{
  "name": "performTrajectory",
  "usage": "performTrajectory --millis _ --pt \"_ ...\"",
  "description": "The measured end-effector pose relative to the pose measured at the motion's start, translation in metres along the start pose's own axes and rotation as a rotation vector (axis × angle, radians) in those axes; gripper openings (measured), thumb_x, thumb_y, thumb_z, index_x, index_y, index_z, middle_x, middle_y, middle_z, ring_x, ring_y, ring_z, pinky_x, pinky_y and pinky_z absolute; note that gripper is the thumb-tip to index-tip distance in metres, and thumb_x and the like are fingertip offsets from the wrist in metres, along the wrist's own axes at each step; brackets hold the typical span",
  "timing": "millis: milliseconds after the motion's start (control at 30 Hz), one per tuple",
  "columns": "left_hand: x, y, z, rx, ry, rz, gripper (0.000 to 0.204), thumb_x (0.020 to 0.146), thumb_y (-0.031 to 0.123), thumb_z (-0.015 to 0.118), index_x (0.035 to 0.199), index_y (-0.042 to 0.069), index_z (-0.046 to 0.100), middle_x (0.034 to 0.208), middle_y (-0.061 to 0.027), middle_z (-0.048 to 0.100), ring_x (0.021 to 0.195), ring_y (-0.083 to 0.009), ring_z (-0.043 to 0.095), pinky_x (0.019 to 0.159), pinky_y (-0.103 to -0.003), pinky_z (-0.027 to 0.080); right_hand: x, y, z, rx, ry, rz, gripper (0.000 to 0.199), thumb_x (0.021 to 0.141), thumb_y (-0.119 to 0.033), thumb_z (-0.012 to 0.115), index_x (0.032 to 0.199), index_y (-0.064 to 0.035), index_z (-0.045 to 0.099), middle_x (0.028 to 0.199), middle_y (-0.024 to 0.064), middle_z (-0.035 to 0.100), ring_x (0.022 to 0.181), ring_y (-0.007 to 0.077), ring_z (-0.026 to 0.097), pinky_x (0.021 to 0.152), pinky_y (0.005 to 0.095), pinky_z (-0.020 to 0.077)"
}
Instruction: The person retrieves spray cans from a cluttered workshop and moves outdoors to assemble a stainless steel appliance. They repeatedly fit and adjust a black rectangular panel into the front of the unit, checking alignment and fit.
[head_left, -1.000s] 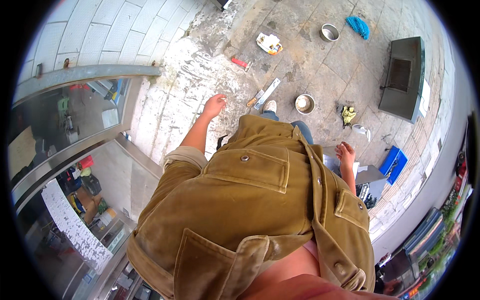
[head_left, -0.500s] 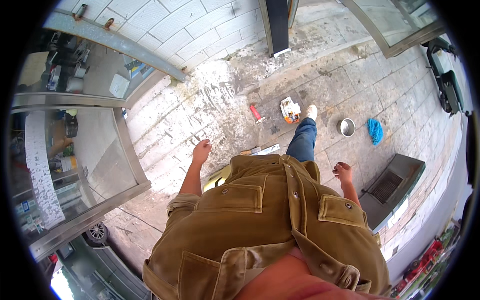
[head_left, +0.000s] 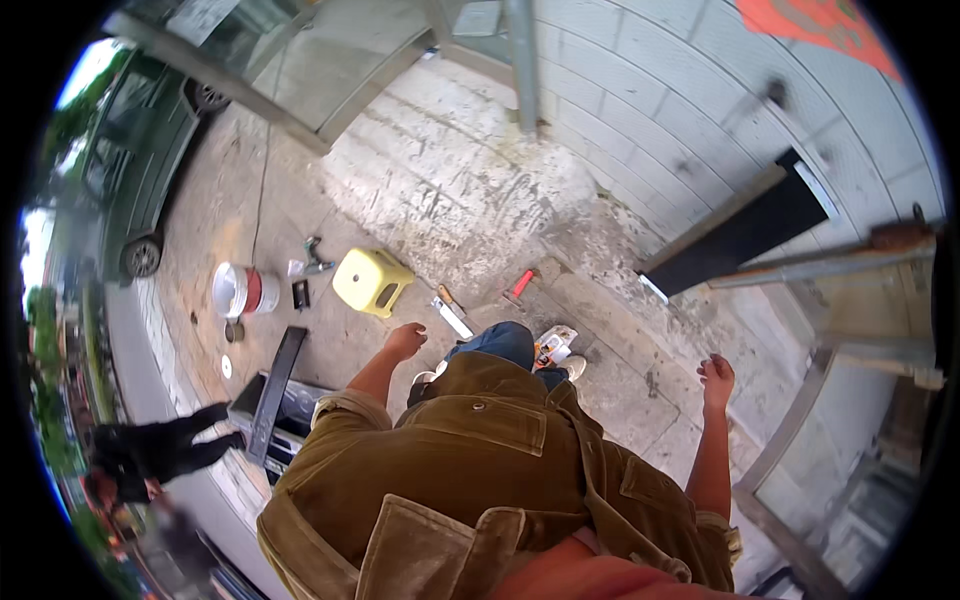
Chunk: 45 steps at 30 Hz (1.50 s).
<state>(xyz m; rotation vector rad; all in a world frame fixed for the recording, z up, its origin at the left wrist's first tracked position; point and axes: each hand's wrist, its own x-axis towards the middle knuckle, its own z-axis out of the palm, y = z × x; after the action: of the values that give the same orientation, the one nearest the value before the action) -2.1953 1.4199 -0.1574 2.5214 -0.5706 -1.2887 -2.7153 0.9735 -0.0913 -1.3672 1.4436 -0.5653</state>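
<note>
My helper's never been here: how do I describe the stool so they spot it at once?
Find the green vehicle at upper left, then the white bucket below and right of it. The stool stands further right, just beyond the left hand; unlike the bucket, it is yellow.

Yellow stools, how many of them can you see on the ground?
1. The yellow stool is on the ground just beyond the left hand, to the right of the white bucket in the picture. Others could be hidden from view.
</note>
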Motion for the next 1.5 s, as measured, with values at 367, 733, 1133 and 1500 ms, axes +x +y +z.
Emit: performTrajectory --millis 367,733,1133,1500 --pt "-0.149 -0.088 0.098 -0.223 0.328 -0.199 0.041 0.079 0.030 0.060 0.116 0.011 0.061 0.109 -0.0143 0.065 0.103 -0.0312 0.060 0.088 -0.042 0.046 0.026 -0.008 0.152 -0.183 -0.804 0.180 0.032 0.085 -0.010 0.056 0.115 -0.0012 0.053 0.086 0.0082 0.061 0.068 0.0161 0.059 0.053 0.0249 0.0431" --pt "-0.306 -0.184 0.233 -0.578 0.538 -0.832 0.038 0.080 0.029 0.058 0.113 0.010 0.064 0.115 -0.0142 0.063 0.108 -0.0307 0.058 0.092 -0.040 0.045 0.059 -0.035 0.271 -0.257 -1.117 0.134 0.027 0.085 -0.009 0.057 0.110 -0.0015 0.052 0.086 0.0104 0.059 0.069 0.0206 0.057 0.057 0.0306 0.0469" --pt "-0.270 0.005 0.313 -0.691 0.552 -0.680 0.040 0.080 0.031 0.059 0.115 0.012 0.063 0.114 -0.0131 0.063 0.107 -0.0309 0.058 0.092 -0.040 0.045 0.178 -0.059 0.219 -0.279 -1.197 0.077 0.024 0.084 -0.004 0.055 0.107 0.0037 0.051 0.079 0.0111 0.057 0.065 0.0194 0.055 0.058 0.0320 0.0485" --pt "-0.292 0.045 0.382 -0.710 0.562 -0.742 0.039 0.078 0.028 0.061 0.113 0.009 0.064 0.112 -0.0154 0.063 0.105 -0.0323 0.059 0.090 -0.041 0.046 0.192 -0.096 0.170 -0.291 -1.149 0.025 0.017 0.083 -0.002 0.053 0.099 0.0031 0.050 0.075 0.0091 0.055 0.063 0.0177 0.053 0.056 0.0312 0.0458"
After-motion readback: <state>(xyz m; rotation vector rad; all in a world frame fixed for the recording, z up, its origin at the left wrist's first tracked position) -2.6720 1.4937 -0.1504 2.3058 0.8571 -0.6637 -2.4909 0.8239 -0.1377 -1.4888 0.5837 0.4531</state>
